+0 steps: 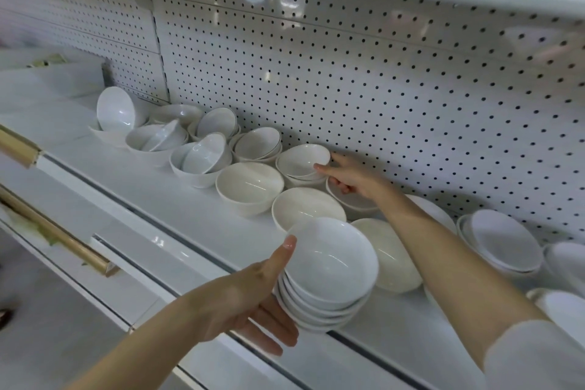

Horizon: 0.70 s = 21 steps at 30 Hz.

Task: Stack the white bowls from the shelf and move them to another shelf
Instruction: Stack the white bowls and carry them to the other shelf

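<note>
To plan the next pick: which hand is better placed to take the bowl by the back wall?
Right. The right hand pinches that bowl; the left hand holds the stack.

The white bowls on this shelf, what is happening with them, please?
A person is collecting them. The left hand holds a stack of bowls at the front edge of the shelf. The right hand reaches toward the pegboard and pinches the rim of another bowl on a small pile. Many other bowls sit there.

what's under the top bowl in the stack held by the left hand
More white bowls nested beneath the top bowl, only their rims showing. Their insides are covered, and the left hand hides the lowest bowl's underside.
</note>
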Available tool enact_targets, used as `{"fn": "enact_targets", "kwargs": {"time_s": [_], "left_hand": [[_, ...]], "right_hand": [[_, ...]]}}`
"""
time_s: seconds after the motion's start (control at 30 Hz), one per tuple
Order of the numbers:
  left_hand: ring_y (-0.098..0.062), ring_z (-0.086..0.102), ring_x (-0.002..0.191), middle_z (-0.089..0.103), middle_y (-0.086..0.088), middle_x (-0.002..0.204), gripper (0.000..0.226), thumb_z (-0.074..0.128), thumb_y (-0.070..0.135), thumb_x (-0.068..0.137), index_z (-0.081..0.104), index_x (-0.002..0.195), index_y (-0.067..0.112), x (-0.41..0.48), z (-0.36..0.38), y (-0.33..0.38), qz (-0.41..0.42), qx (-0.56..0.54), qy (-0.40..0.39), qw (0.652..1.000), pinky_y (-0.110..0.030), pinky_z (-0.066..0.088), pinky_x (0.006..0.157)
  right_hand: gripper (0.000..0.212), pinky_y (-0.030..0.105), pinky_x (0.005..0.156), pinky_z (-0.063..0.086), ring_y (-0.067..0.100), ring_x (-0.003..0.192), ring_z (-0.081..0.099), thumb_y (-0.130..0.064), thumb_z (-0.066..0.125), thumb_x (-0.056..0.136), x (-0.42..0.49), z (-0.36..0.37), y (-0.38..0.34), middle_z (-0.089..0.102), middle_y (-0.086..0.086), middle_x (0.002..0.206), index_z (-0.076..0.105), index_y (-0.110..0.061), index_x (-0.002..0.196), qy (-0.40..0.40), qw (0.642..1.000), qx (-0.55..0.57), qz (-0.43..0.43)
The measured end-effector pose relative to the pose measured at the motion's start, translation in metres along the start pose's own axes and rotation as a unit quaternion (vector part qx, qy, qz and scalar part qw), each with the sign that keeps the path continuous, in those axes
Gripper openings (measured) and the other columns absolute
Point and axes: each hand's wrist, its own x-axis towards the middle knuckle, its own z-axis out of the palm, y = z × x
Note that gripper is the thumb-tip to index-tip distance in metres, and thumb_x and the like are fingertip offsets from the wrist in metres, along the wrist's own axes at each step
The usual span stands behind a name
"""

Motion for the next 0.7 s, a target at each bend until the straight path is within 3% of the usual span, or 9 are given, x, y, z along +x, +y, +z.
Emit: {"fn": "enact_targets", "kwargs": {"time_s": [0.13, 0.3, 0.4, 0.53, 0.7], "left_hand": [[-0.033, 0.071, 0.092, 0.071, -0.026, 0.095, 0.094, 0.033, 0.085, 0.060, 0.039, 0.134, 0.027, 0.000, 0.000, 0.000, -0.003, 0.001, 0.001, 1.000, -0.050, 0.056, 0.087], [-0.033, 0.071, 0.092, 0.071, -0.026, 0.097, 0.092, 0.030, 0.085, 0.067, 0.039, 0.137, 0.026, 0.000, 0.000, -0.001, -0.006, -0.001, 0.002, 1.000, -0.049, 0.056, 0.086], [-0.034, 0.071, 0.093, 0.071, -0.027, 0.097, 0.092, 0.029, 0.085, 0.067, 0.038, 0.138, 0.026, 0.000, 0.000, 0.000, -0.007, -0.003, 0.003, 1.000, -0.049, 0.056, 0.086], [-0.035, 0.071, 0.093, 0.071, -0.028, 0.097, 0.088, 0.029, 0.084, 0.067, 0.039, 0.135, 0.030, 0.000, 0.001, 0.000, -0.001, -0.006, 0.005, 1.000, -0.049, 0.056, 0.086], [-0.034, 0.071, 0.092, 0.070, -0.028, 0.097, 0.086, 0.030, 0.084, 0.064, 0.043, 0.130, 0.031, 0.000, 0.002, -0.002, 0.009, -0.008, 0.009, 1.000, -0.048, 0.056, 0.087]], "right_hand": [[0.040, 0.023, 0.048, 0.023, 0.007, 0.051, 0.032, -0.026, 0.066, 0.090, -0.001, -0.002, 0.000, 0.042, -0.004, 0.063, 0.051, -0.027, 0.127, -0.012, 1.000, 0.001, -0.002], [0.027, 0.022, 0.045, 0.022, 0.008, 0.047, 0.027, -0.028, 0.065, 0.090, 0.002, -0.007, -0.002, 0.035, -0.003, 0.061, 0.060, -0.021, 0.115, -0.017, 0.999, -0.027, -0.016], [0.023, 0.019, 0.041, 0.022, 0.010, 0.047, 0.027, -0.033, 0.064, 0.090, 0.004, -0.008, -0.008, 0.036, -0.001, 0.062, 0.064, -0.013, 0.101, 0.012, 0.997, -0.065, -0.031], [0.028, 0.021, 0.042, 0.025, 0.014, 0.047, 0.031, -0.029, 0.064, 0.090, 0.015, -0.011, -0.015, 0.044, 0.003, 0.059, 0.056, -0.009, 0.072, 0.049, 0.992, -0.102, -0.053], [0.024, 0.022, 0.044, 0.027, 0.013, 0.046, 0.034, -0.022, 0.060, 0.092, 0.023, -0.013, -0.016, 0.046, 0.003, 0.057, 0.056, -0.006, 0.074, 0.069, 0.986, -0.136, -0.073]]}}
